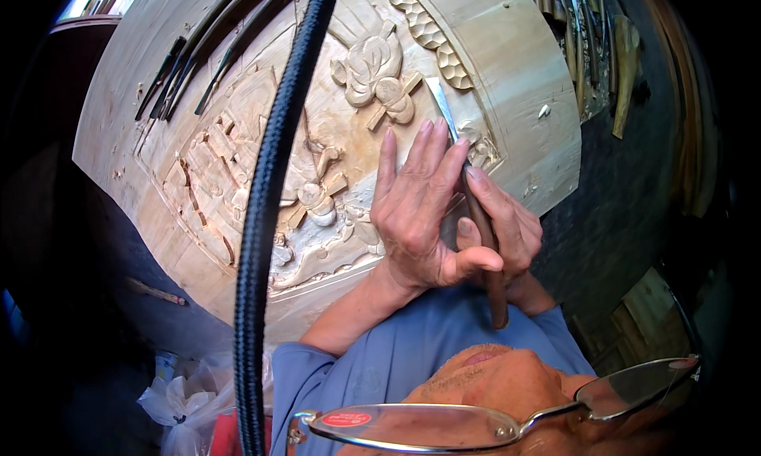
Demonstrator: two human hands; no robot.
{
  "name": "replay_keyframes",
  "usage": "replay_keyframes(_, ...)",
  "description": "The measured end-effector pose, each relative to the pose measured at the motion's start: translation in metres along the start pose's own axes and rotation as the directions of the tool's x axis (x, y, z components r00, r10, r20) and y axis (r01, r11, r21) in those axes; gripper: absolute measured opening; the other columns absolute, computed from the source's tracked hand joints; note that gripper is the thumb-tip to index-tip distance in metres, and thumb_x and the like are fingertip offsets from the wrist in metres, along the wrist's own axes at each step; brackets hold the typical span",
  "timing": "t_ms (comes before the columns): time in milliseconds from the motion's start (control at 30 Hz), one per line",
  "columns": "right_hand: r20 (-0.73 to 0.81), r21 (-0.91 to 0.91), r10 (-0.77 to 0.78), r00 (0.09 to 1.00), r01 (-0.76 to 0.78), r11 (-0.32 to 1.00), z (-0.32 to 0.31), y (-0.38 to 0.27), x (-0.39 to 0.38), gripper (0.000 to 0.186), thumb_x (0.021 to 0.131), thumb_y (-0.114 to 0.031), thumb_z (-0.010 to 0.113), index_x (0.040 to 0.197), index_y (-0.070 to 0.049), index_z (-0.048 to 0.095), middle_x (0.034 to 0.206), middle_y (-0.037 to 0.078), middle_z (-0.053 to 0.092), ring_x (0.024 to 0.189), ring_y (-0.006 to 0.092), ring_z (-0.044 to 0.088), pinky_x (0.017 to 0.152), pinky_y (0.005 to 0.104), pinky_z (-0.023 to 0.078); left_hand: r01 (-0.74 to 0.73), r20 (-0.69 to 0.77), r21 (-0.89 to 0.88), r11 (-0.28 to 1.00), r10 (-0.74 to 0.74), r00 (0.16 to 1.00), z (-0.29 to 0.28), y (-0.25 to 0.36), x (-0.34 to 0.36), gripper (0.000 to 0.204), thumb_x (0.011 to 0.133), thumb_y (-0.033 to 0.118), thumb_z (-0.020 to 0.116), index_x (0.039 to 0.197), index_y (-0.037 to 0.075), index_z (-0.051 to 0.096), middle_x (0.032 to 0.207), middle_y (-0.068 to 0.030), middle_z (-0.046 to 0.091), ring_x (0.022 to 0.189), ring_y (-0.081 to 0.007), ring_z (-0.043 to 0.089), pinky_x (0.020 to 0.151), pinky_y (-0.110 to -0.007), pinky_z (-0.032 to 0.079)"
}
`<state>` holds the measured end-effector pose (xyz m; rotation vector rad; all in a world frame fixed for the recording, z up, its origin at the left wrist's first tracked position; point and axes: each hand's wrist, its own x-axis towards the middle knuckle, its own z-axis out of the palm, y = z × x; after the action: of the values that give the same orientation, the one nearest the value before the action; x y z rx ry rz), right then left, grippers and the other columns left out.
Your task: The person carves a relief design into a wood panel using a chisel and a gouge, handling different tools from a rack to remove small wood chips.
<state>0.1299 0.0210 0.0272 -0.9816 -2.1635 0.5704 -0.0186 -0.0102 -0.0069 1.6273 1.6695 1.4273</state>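
Note:
A wood chisel [495,293] with a bright flat blade and a long brown wooden handle slants across the carved wooden panel [547,159]. Its blade points away from me, beside the raised carved figure [379,63] and the scalloped border [426,32]. My right hand [511,226] is closed around the handle. Flat fingers stretch forward on my left hand [420,210], whose index finger lies along the chisel near the base of the blade. The left thumb sticks out across the handle. My left palm partly covers the panel's carving.
Several dark carving tools [210,47] lie on the panel's far left. More wooden-handled tools [590,47] are gathered at the far right. A black braided cable [265,194] crosses the view. A clear plastic bag [186,396] sits at lower left. Small wood chips dot the panel.

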Motion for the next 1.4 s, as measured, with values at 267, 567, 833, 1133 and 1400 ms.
replay_keyframes(267,-0.005,-0.009,0.008,1.000,-0.008,1.000,-0.002,-0.005,0.008,0.033,0.101,-0.008,0.069,0.126,0.013,0.070,0.112,0.027,0.080,0.099,0.0418,0.083,0.088,0.0461,0.069,0.003,0.009,-0.044,0.999,-0.002,1.000,-0.002,-0.001,0.000,0.117,0.093,0.096,0.048,0.143,-0.008,0.069,0.140,-0.0361,0.070,0.138,-0.0517,0.066,0.127,-0.066,0.034)
replay_keyframes(567,-0.051,-0.001,-0.003,0.999,0.003,1.000,0.006,-0.003,0.006,0.032,0.104,-0.009,0.067,0.127,0.014,0.070,0.112,0.026,0.080,0.099,0.0421,0.083,0.087,0.0466,0.069,0.014,0.074,-0.074,0.997,-0.009,0.997,-0.005,-0.005,0.000,0.106,0.100,0.086,0.052,0.149,-0.007,0.064,0.146,-0.0353,0.067,0.146,-0.0521,0.059,0.127,-0.065,0.034)
replay_keyframes(833,-0.068,0.000,0.025,0.997,-0.025,1.000,0.012,0.005,0.012,0.029,0.103,-0.005,0.068,0.126,0.013,0.071,0.113,0.027,0.080,0.101,0.0425,0.083,0.084,0.0445,0.068,0.039,0.088,-0.048,0.998,-0.035,0.995,0.000,-0.006,0.008,0.104,0.103,0.081,0.051,0.151,-0.010,0.061,0.147,-0.0378,0.064,0.144,-0.0536,0.059,0.125,-0.063,0.040)
replay_keyframes(1133,-0.024,-0.002,0.002,1.000,-0.002,1.000,-0.002,-0.002,0.010,0.032,0.099,-0.006,0.067,0.124,0.014,0.071,0.108,0.026,0.080,0.097,0.0419,0.083,0.083,0.0446,0.069,-0.023,-0.021,-0.070,0.997,0.021,1.000,0.004,-0.003,0.000,0.110,0.098,0.089,0.051,0.139,-0.012,0.070,0.135,-0.0395,0.071,0.133,-0.0539,0.068,0.118,-0.061,0.048)
replay_keyframes(1400,-0.044,0.027,-0.020,0.999,0.021,0.999,0.000,0.000,0.009,0.030,0.099,-0.007,0.069,0.122,0.012,0.073,0.109,0.027,0.081,0.096,0.0412,0.083,0.081,0.0446,0.069,-0.032,-0.011,-0.075,0.997,0.032,0.999,0.003,-0.004,0.000,0.108,0.099,0.086,0.054,0.139,-0.013,0.070,0.136,-0.0395,0.070,0.135,-0.0527,0.068,0.118,-0.061,0.048)
